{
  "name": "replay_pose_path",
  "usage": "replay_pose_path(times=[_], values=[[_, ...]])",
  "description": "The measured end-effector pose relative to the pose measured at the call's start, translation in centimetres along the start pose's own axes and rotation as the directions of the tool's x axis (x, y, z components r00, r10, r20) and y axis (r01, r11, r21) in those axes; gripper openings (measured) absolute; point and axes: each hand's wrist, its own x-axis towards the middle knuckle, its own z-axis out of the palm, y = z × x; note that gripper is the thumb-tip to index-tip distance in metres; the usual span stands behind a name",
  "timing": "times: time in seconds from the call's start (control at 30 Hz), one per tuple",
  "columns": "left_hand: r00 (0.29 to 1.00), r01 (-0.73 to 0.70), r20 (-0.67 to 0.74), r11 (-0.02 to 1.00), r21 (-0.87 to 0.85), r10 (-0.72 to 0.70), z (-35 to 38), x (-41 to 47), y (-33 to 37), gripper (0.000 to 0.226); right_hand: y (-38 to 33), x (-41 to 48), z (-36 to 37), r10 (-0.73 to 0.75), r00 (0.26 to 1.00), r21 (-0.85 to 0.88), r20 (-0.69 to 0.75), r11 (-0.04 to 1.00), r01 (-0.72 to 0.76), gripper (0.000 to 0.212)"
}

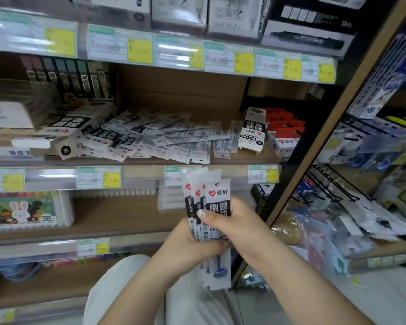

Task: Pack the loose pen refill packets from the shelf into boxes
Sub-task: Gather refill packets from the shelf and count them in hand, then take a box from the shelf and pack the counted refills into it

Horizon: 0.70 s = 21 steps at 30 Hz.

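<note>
Both hands hold one upright bunch of several white-and-black pen refill packets (215, 195) in front of the lower shelves. My left hand (192, 245) grips the bunch around its middle from the left. My right hand (234, 221) grips it from the right, thumb across the front packet. A heap of loose refill packets (155, 137) lies spread over the middle shelf (244, 158). One white-and-black refill box (252, 130) stands at the heap's right end. More such boxes (63, 125) lie at its left end.
Red-and-white packs (284, 132) sit right of the standing box. Price-tag strips (99, 177) run along the shelf edges. A bunny-print box (24, 212) sits on the lower shelf at left. Wire hooks with hanging goods (338, 188) stick out at right. A wooden upright (326, 137) divides the racks.
</note>
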Motion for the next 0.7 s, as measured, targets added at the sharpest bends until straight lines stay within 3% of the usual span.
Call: replay_pose_path(times=[0.2,0.37,0.5,0.6,0.7], values=[[0.993,0.099,-0.072,0.986,0.134,-0.09,0.8,0.3,-4.3,0.025,3.9,0.2,-0.6,0.089,0.996,0.032,-0.028,0.996,-0.088,0.015],[0.987,0.053,-0.159,0.974,0.219,-0.018,1.3,0.7,-6.7,0.041,5.1,0.5,-0.4,0.029,0.994,0.014,-0.102,1.0,-0.028,0.041],[0.98,0.07,-0.201,0.956,0.286,-0.011,2.2,0.4,-8.9,0.039,7.4,0.3,0.4,0.03,0.978,-0.02,-0.205,0.999,-0.034,0.037],[0.98,0.059,-0.199,0.94,0.336,0.01,2.4,0.4,-9.7,0.061,7.9,0.6,0.9,0.0,0.954,-0.023,-0.301,1.0,-0.007,0.033],[0.985,0.066,-0.171,0.92,0.387,0.002,2.5,0.3,-9.8,0.048,7.9,1.2,1.1,-0.029,0.937,-0.06,-0.349,0.998,0.009,0.031]])
